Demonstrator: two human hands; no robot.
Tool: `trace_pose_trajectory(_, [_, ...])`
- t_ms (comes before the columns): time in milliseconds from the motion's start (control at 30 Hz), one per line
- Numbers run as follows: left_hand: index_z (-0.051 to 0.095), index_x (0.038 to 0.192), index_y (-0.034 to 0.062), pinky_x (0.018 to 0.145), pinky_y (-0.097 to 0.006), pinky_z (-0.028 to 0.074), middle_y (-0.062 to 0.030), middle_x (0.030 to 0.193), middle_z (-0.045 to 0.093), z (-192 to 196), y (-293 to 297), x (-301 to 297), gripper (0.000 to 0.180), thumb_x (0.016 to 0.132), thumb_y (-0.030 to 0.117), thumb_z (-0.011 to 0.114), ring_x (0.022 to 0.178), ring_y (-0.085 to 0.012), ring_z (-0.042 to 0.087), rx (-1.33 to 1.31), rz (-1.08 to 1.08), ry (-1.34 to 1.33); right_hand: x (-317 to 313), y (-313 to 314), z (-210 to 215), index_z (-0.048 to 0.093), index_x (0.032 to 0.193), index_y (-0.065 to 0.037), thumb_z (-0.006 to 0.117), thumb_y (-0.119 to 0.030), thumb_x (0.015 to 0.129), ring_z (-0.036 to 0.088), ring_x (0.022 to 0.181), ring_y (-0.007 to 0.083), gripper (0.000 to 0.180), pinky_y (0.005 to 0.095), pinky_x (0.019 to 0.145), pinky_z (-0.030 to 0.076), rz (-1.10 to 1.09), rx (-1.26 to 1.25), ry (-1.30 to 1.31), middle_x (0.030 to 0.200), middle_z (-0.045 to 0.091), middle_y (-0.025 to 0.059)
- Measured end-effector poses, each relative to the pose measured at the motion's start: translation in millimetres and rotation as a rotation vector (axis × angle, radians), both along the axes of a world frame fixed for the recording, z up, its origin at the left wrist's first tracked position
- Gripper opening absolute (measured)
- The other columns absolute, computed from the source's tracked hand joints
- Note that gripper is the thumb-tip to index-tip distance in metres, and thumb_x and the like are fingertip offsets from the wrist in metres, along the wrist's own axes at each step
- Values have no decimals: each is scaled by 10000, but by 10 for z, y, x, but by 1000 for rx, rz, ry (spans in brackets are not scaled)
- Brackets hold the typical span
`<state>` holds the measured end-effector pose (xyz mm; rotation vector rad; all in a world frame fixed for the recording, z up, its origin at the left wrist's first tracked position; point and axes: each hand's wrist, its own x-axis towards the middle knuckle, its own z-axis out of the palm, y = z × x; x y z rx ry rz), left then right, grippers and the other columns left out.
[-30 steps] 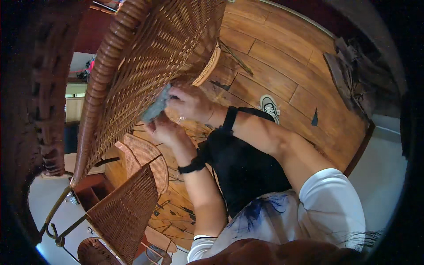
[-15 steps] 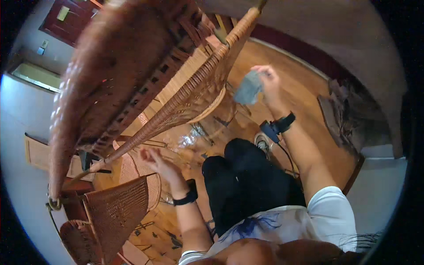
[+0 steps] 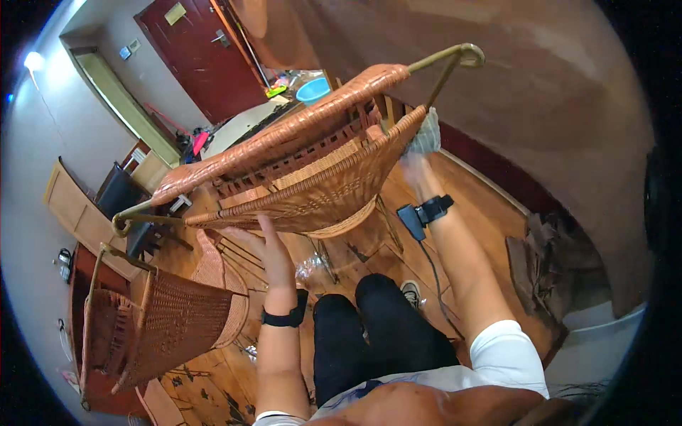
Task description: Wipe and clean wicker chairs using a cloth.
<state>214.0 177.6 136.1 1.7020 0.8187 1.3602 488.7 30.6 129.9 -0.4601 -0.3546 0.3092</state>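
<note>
A brown wicker chair (image 3: 305, 195) spans the view before me, its thick woven rim bound to bamboo-like poles that curl at both ends. My left hand (image 3: 275, 257) is at the lower side of the weave, fingers stretched and thumb apart; it appears to touch the chair without grasping it. At the chair's right end, my right hand (image 3: 418, 170) is smeared by motion and holds a pale grey-green cloth (image 3: 428, 135) against or just beside the woven edge. The chair partly covers the cloth and the left fingertips.
A second wicker chair (image 3: 181, 323) stands at the lower left. Beyond are a blue basin (image 3: 312, 90), a red door (image 3: 199, 53) and a dark chair (image 3: 138, 231). A brown sheet (image 3: 533, 106) hangs on the right above crumpled dark material (image 3: 550, 263).
My right hand has carried the cloth up to the chair's right end. My left hand has risen to its lower side. The view has shifted, showing more of the room behind.
</note>
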Motion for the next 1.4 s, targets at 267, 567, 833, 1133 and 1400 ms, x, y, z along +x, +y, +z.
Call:
trace_pose_trajectory(267, [-129,1453,108,1086,-371,266,-125,1522,69,-59,624,-324,820,957,343,480,1357,-268,230,-106,-312,-328,-747,163,83,475,976,-142,437,-303,976,430,863,75,165,249,793,383,-245,-275,-196,946,440,-44])
trace_pose_trajectory(567, [387,1295,30,934,-377,435,-100,1259,463,-677,2220,-1012,518,915,344,547,1125,-236,472,-172,-789,-165,-2064,329,-494,512,1066,-113,484,-320,923,525,897,136,253,281,784,468,904,874,429,985,542,19])
trace_pose_trajectory(833, [429,1261,26,902,-355,439,-99,1203,497,-657,1361,-374,474,926,355,497,1074,-223,498,-339,-705,-186,-2076,387,-120,440,999,-74,429,-184,935,532,742,147,128,297,613,496,187,96,29,865,501,42])
trace_pose_trajectory(1133, [220,1401,35,995,-441,359,-132,1405,301,-363,-751,-190,627,899,266,518,1273,-266,337,-388,-238,-281,-298,-230,-1161,482,905,-57,478,-124,907,587,724,210,67,338,672,485,-603,-952,-602,847,584,79])
trace_pose_trajectory(1400, [444,1193,-114,924,-296,381,-156,1195,517,70,-1021,322,451,894,188,596,1056,-198,499,-530,-195,151,-264,-187,-855,569,863,-27,473,-114,833,607,702,337,133,403,832,404,-556,-1611,-1219,678,627,180])
